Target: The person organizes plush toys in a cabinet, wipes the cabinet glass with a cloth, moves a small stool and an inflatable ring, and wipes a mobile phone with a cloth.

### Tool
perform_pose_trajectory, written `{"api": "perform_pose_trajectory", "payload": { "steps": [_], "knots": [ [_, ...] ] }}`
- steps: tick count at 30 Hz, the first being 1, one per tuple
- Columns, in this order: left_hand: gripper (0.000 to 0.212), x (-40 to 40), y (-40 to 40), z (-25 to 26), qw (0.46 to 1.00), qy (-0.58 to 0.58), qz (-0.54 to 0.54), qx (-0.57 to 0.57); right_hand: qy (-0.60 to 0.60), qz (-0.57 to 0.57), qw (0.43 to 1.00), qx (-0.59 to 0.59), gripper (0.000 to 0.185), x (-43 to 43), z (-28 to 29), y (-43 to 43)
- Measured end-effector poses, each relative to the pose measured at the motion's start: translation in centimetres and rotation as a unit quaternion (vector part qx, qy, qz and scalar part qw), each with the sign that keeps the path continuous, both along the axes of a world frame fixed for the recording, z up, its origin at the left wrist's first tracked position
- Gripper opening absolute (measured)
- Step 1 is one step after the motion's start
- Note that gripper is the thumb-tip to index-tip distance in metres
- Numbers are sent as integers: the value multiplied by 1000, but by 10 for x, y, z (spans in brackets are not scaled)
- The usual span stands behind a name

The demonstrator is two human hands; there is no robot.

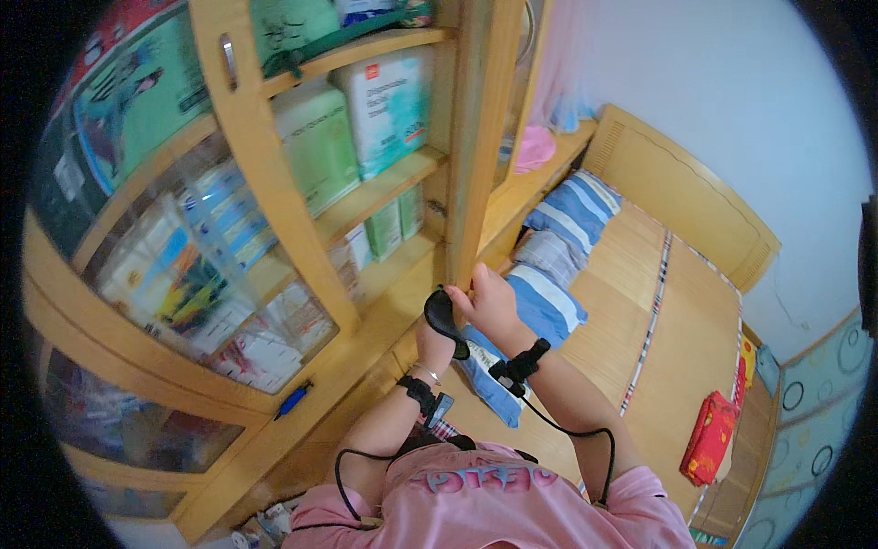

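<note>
A black, curved, eye-mask-like item (444, 319) is held up in front of the cabinet's door edge. My left hand (434, 343) is behind it and grips it, its fingers mostly hidden by the item. Just to the right is my right hand (490, 302), fingers curled and thumb against the item's upper edge. Whether its hidden fingers hold the item or the wood behind cannot be made out. Both wrists wear black straps with cables, and a thin bracelet (426, 372) circles the left one.
A wooden cabinet with glass doors (274, 226) stands at left, one door (473, 171) swung out. Its shelves hold a green pack (319, 147) and a white-and-teal towel pack (391, 110). A blue pen (293, 401) lies on its ledge. At right is a bed (603, 302) with striped pillows (576, 206) and a red cloth bundle (710, 436).
</note>
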State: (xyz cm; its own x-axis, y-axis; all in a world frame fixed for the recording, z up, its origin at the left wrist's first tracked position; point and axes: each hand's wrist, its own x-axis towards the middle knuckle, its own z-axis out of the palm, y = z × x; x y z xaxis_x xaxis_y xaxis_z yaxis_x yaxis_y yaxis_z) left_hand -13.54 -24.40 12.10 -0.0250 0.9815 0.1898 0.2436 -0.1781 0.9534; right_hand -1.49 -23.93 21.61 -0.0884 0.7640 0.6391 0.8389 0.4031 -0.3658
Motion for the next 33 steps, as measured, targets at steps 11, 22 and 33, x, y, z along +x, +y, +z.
{"api": "perform_pose_trajectory", "payload": {
  "steps": [11,22,33],
  "knots": [
    [22,-116,-12,74,983,-80,154,67,173,239,944,-147,34,-125,4,30],
    [33,-167,37,210,931,296,-66,204,231,269,932,71,37,-186,5,73],
    [37,-187,74,370,843,334,288,307,436,397,804,79,26,-200,63,129]
  ]
}}
